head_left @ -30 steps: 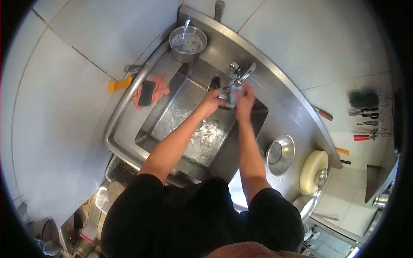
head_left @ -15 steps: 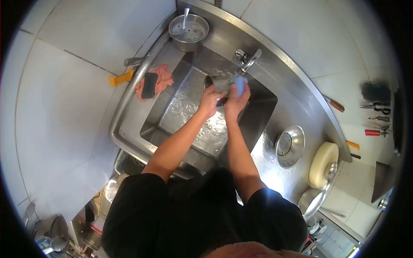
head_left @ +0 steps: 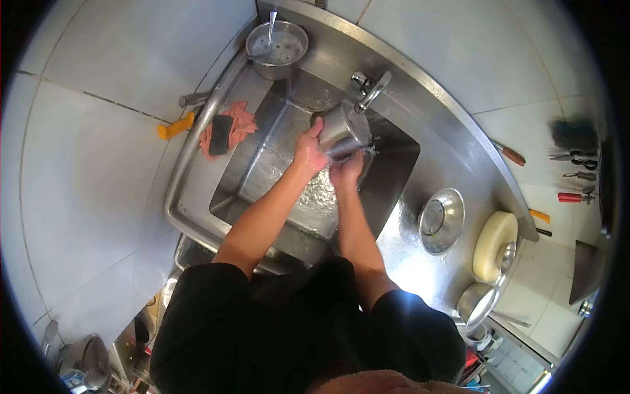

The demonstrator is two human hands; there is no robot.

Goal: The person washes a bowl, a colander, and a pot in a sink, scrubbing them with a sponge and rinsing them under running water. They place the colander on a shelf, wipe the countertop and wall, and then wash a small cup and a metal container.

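While we lean over the steel sink, our left hand has its grip partly closed around the side of a metal pot, thumb along the wall. Our right hand is at the pot's lower edge; its fingertips are hidden, so we cannot tell how far that grip is open. The pot is tilted over the basin, just by the faucet, with water splashing below it.

The sink is set in a shiny steel table with a raised rim, in a corner between pale tiled walls. To our left, a dark scrub pad lies on a crumpled pink cloth. Beyond, a metal bowl in the corner holds foamy liquid and a utensil. Light glares off the table to our right, where a shallow metal dish sits near a thick, pale yellow block. Farther right, scissors and a red-handled tool hang on the wall.
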